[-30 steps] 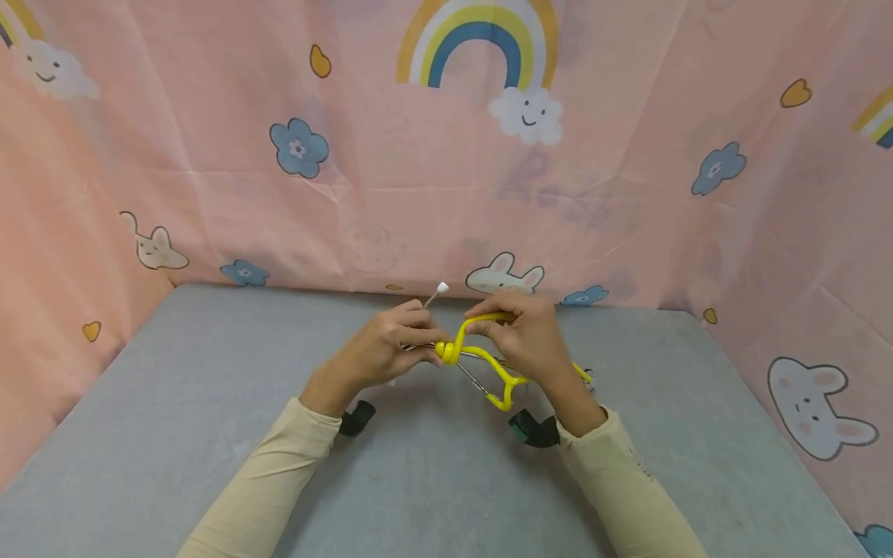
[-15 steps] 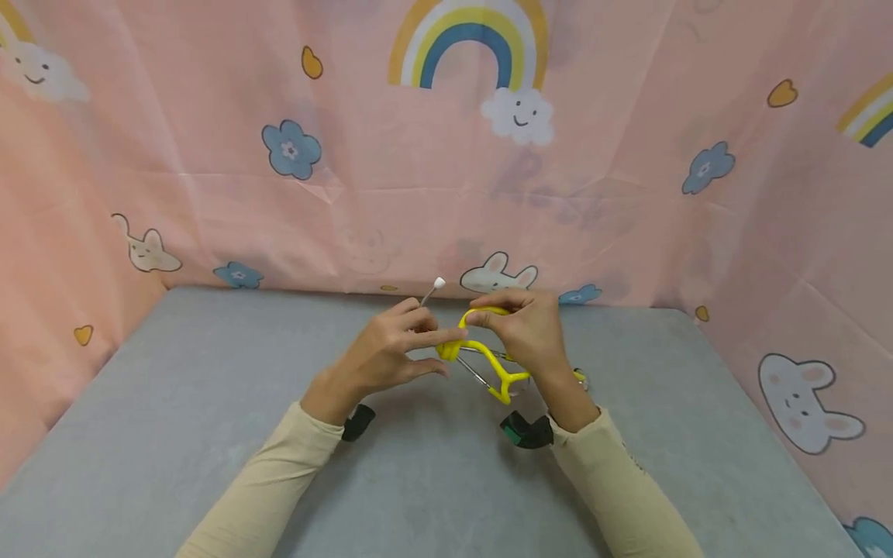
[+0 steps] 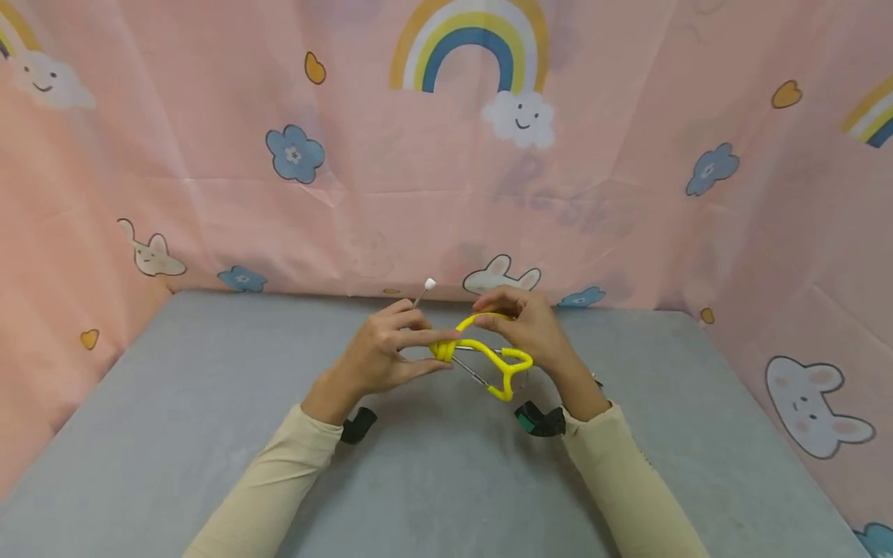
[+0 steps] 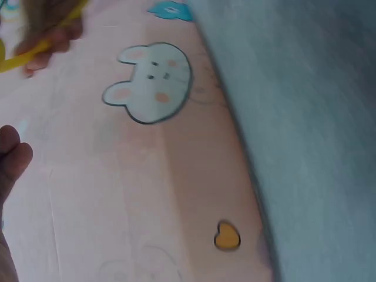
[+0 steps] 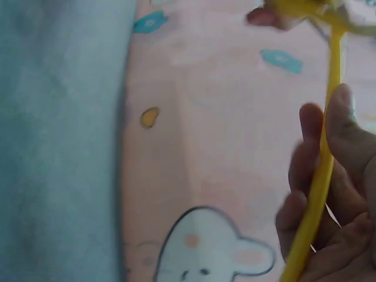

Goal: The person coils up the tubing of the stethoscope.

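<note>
A stethoscope with yellow tubing [image 3: 507, 372], silver ear tubes [image 3: 469, 370] and a white ear tip [image 3: 429, 284] is held above the table. Part of the tubing is wound in a coil [image 3: 444, 350] round the ear tubes. My left hand [image 3: 380, 349] holds it at the coil, index finger stretched along the top and thumb below. My right hand [image 3: 533, 329] pinches a length of tubing that runs up from the coil; in the right wrist view this yellow tube [image 5: 320, 176] passes between thumb and fingers. The chest piece is hidden in the head view.
A grey table [image 3: 432, 480] lies under both hands. Pink printed cloth [image 3: 391, 155] hangs behind it and at both sides. Black wrist-camera mounts [image 3: 540, 419] show below both wrists.
The left thumb swung away from the coil, then came back beneath it, while the index finger stretched out over it. The tubing behind the right wrist has mostly gone out of sight.
</note>
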{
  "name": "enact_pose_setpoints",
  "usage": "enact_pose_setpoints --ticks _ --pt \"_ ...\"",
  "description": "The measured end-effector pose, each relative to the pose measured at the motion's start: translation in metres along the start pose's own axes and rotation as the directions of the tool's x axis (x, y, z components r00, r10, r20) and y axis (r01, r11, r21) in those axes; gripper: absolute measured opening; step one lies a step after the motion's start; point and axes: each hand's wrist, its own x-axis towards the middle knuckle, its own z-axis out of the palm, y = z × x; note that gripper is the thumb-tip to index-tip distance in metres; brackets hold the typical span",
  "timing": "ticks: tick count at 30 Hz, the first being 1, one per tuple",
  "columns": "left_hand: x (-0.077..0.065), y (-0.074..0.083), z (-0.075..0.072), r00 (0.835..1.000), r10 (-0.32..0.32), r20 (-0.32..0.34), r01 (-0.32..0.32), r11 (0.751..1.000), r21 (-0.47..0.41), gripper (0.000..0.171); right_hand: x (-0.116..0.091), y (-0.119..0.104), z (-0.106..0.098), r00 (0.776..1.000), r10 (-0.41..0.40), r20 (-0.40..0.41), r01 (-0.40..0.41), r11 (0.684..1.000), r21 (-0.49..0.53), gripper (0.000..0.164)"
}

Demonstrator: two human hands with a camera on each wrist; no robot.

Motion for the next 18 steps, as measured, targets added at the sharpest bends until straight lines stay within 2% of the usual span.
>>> enact_pose_setpoints --ticks 2,6,8,9,12,14,16,18 --pt "0.001 -0.002 0.000 0.998 -0.046 -0.043 0.043 0.998 -0.053 0.045 0.001 0.006 -0.002 1.000 -0.019 0.016 0.018 1.000 0.004 0.020" --pt "0.001 -0.001 -0.002 0.984 -0.131 -0.120 0.115 0.984 -0.134 0.047 -0.001 0.013 0.002 0.999 -0.038 0.010 0.039 0.999 -0.020 0.014" --pt "0.001 0.000 -0.001 0.976 -0.157 -0.154 0.133 0.979 -0.155 0.046 -0.003 0.013 0.008 0.998 -0.057 -0.004 0.056 0.994 -0.090 0.008" --pt "0.001 0.000 -0.001 0.970 -0.170 -0.173 0.141 0.976 -0.164 0.046 -0.003 0.013 0.012 0.997 -0.076 -0.006 0.075 0.987 -0.142 0.008" --pt "0.000 0.000 0.001 0.949 -0.203 -0.239 0.162 0.970 -0.183 0.045 -0.004 0.011 0.025 0.996 -0.090 -0.004 0.087 0.974 -0.211 0.012" --pt "0.000 -0.002 0.000 0.935 -0.221 -0.276 0.173 0.967 -0.187 0.045 -0.004 0.008 0.036 0.997 -0.081 0.007 0.080 0.968 -0.236 0.013" --pt "0.000 -0.004 -0.001 0.925 -0.228 -0.303 0.181 0.968 -0.177 0.041 -0.004 0.003 0.043 1.000 -0.023 0.008 0.024 0.983 -0.183 0.015" --pt "0.000 -0.006 -0.004 0.919 -0.236 -0.317 0.191 0.967 -0.166 0.041 -0.005 -0.002 0.047 1.000 0.021 0.003 -0.020 0.985 -0.171 0.018"
